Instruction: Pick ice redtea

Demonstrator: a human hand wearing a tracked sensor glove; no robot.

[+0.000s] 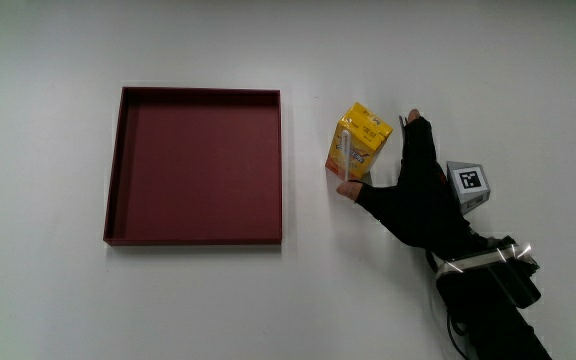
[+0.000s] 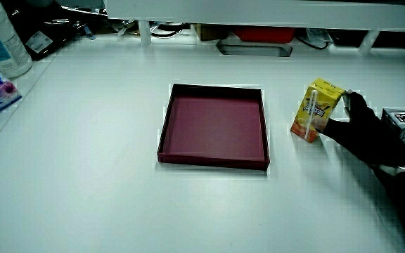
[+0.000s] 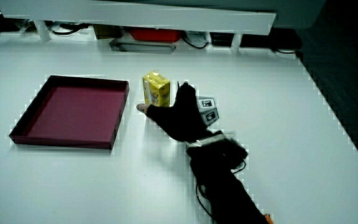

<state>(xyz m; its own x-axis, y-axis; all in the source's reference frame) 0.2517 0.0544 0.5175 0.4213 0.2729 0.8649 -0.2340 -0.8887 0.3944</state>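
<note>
- Spreading wide, the fingers and thumb of the hand bracket the yellow drink carton: the thumb tip sits at the carton's lower corner nearest the person, and the fingers reach up along the side away from the tray. They are at the carton but not closed on it; whether the skin already touches the card cannot be told for certain.
- In both side views the hand shows the same open fork around the carton, which stands upright on its base.
- On the back of the hand rides the small patterned cube, and the dark forearm runs back toward the person.
- The carton stands on the white table, just beside the red tray but apart from it, with a strip of bare table between.
- A wrapped straw seems to lie along one face of the carton.
- Judging by its look, the carton is a small, light box of thin card. It should hold its shape under a mild squeeze but dent if pressed hard.
- The smooth printed faces may be a little slippery, so the best hold is probably across two facing sides about halfway up, thumb against fingers.
- The tray holds nothing.
</note>
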